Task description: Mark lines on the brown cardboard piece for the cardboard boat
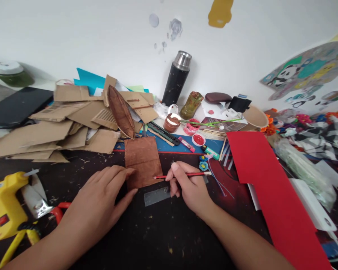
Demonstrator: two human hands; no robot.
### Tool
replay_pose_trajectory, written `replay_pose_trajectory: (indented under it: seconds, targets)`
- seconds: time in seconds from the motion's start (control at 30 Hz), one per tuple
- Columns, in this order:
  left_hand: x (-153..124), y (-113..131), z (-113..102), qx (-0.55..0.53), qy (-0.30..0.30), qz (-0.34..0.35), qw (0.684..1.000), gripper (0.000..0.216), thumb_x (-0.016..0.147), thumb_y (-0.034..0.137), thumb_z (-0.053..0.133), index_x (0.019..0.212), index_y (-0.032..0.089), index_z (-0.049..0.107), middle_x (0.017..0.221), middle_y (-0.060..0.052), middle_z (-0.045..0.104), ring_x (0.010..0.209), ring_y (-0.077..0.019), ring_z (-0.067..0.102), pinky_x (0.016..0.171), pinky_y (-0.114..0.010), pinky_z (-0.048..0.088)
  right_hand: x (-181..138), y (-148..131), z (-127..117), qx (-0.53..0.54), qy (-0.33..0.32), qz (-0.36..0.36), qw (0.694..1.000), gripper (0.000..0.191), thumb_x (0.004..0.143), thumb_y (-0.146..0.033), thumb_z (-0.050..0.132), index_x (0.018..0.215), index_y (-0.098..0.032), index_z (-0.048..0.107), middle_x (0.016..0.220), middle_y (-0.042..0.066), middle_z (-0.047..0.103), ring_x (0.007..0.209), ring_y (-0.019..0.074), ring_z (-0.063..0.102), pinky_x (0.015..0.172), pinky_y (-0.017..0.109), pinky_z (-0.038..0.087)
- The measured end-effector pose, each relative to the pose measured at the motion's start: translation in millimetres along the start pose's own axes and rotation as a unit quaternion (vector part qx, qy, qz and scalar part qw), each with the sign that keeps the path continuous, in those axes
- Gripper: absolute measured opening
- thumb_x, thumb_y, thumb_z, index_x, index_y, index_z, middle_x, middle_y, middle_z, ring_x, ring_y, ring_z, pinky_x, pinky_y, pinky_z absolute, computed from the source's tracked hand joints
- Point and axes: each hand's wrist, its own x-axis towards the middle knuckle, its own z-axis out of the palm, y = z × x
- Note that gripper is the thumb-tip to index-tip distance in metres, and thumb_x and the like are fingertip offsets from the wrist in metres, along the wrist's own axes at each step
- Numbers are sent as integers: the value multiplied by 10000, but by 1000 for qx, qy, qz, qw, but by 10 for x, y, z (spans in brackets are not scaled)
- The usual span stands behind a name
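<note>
The left hand (pixel 103 195) lies flat, open, pinning the brown card (pixel 143 161) mid-tabletop, while the right hand (pixel 187 185), its grip pinching a red pencil (pixel 183 174), looks only started on marking its right edge.

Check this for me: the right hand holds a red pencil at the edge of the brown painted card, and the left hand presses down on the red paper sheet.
Wrong on the left hand: the head view shows it pressing the brown card, not the red sheet. The right hand holds the pencil.

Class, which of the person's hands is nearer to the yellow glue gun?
Left. The left hand lies just right of the yellow glue gun, pressing brown cardboard; the right hand, holding a pencil, is farther right.
</note>
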Motion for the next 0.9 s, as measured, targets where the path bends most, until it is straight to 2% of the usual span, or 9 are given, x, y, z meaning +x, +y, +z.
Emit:
replay_pose_trajectory:
  seconds: [0.27, 0.9]
  targets:
    - [0, -6, 6, 13, 2, 7, 1000, 457, 1206, 512, 442, 1319, 183, 738, 1190, -158, 831, 1031, -336, 813, 916, -478, 661, 6, -15, -6, -8, 1, 20, 1000, 614, 1100, -778, 641, 840, -225, 702, 512, -58, 591, 427, 111, 504, 488, 243, 403]
    - [30, 18, -29, 27, 10, 31, 999, 406, 1218, 451, 422, 1346, 156, 671, 1160, -162, 820, 1004, -340, 811, 881, -501, 667, 11, 2, 13, -26, 1, 4, 1000, 600, 1124, -748, 628, 841, -224, 702, 522, -62, 586, 433, 110, 528, 480, 239, 403]
